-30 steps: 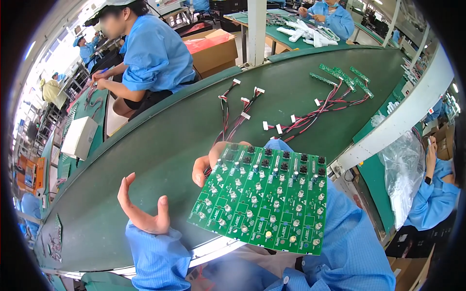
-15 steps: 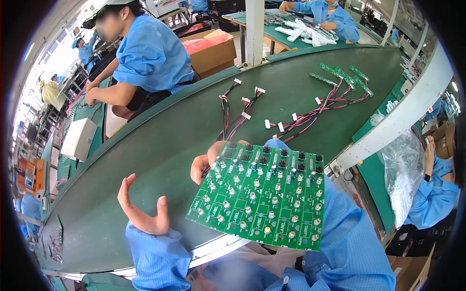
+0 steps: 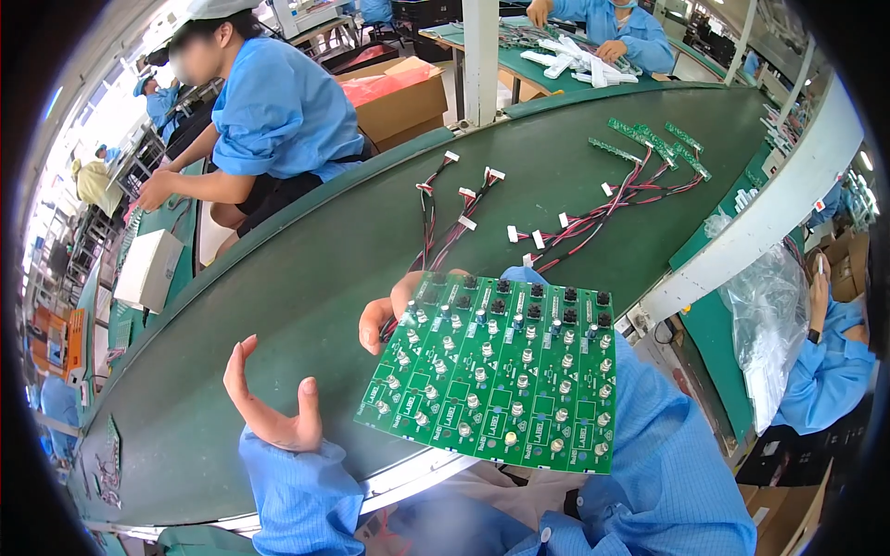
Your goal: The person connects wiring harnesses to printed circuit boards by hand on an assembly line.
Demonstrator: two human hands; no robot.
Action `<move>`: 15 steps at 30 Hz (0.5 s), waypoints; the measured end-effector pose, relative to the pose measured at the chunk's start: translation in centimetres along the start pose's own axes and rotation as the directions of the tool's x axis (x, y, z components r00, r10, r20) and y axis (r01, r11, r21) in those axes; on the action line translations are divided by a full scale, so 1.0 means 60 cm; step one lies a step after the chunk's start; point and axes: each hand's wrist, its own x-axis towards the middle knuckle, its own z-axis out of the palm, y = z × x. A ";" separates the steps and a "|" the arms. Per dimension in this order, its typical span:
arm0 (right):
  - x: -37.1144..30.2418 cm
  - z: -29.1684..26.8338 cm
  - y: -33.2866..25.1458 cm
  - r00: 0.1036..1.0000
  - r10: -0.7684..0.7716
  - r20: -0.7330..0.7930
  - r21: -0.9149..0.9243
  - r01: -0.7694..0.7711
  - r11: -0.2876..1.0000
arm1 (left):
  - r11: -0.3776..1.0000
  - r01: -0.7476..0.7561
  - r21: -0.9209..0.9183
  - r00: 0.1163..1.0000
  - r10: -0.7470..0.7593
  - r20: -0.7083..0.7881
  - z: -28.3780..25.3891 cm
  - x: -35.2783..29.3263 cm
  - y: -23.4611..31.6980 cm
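Observation:
My left hand [image 3: 273,408] is raised over the belt's near side, thumb and fingers spread in a C shape with nothing between them. A green circuit board panel [image 3: 501,371], set with rows of clear LEDs and black buttons, lies tilted over my right forearm. Partly hidden behind its upper left corner, my right hand [image 3: 378,320] has its fingers curled round a bundle of red and black wires. These belong to wire harnesses [image 3: 450,236] with white connectors that stretch away across the belt. The panel covers most of that hand's palm.
On the dark green belt [image 3: 241,389], more harnesses with narrow green boards [image 3: 649,148] lie at the far right. A white post [image 3: 742,241] rises at right, beside a clear plastic bag [image 3: 765,306]. Co-workers in blue sit left, behind and right; a cardboard box [image 3: 399,102] stands beyond the belt.
My hands hold nearly the same pose, and the panel has shifted only slightly. At left, the co-worker's hands have moved farther left.

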 end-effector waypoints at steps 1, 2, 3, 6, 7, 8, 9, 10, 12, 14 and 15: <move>0.000 0.011 -0.003 1.000 0.000 0.001 -0.004 0.000 1.000 | 1.000 0.000 -0.003 1.000 0.000 -0.002 -0.001 0.001 0.002; 0.003 0.030 -0.008 0.992 0.048 -0.115 0.039 -0.044 0.998 | 1.000 -0.003 -0.002 1.000 0.003 -0.002 -0.003 0.002 0.004; 0.005 0.042 -0.010 0.969 0.101 -0.226 0.087 -0.083 0.993 | 1.000 -0.005 0.007 1.000 0.005 0.003 -0.007 0.003 0.007; -0.006 0.011 -0.003 0.999 0.003 -0.045 0.013 -0.002 1.000 | 1.000 -0.001 0.007 1.000 0.001 0.016 0.002 -0.001 0.000; -0.019 0.003 -0.006 0.999 -0.001 -0.054 0.011 0.001 1.000 | 1.000 0.003 0.001 1.000 -0.003 0.020 0.009 -0.004 -0.005; -0.017 0.004 -0.010 0.998 0.013 -0.067 -0.035 -0.015 0.999 | 1.000 -0.001 0.003 1.000 0.000 0.018 0.006 -0.003 -0.003; -0.016 0.005 -0.013 0.996 0.024 -0.081 -0.080 -0.031 0.996 | 1.000 0.000 0.006 1.000 0.000 0.016 0.004 -0.002 -0.001; -0.015 0.005 -0.013 0.995 0.035 -0.098 -0.125 -0.047 0.991 | 1.000 0.002 0.009 1.000 -0.002 0.016 0.004 -0.002 0.000; -0.014 0.010 -0.026 0.990 0.053 -0.133 -0.216 -0.081 0.973 | 1.000 -0.002 0.007 1.000 0.001 0.013 0.002 -0.001 0.003; -0.015 0.012 -0.040 0.983 0.067 -0.172 -0.304 -0.118 0.946 | 1.000 -0.003 0.005 1.000 0.003 0.012 0.002 -0.001 0.004; -0.016 0.013 -0.048 0.979 0.073 -0.192 -0.345 -0.137 0.928 | 1.000 -0.002 0.004 1.000 0.002 0.013 0.002 0.000 0.004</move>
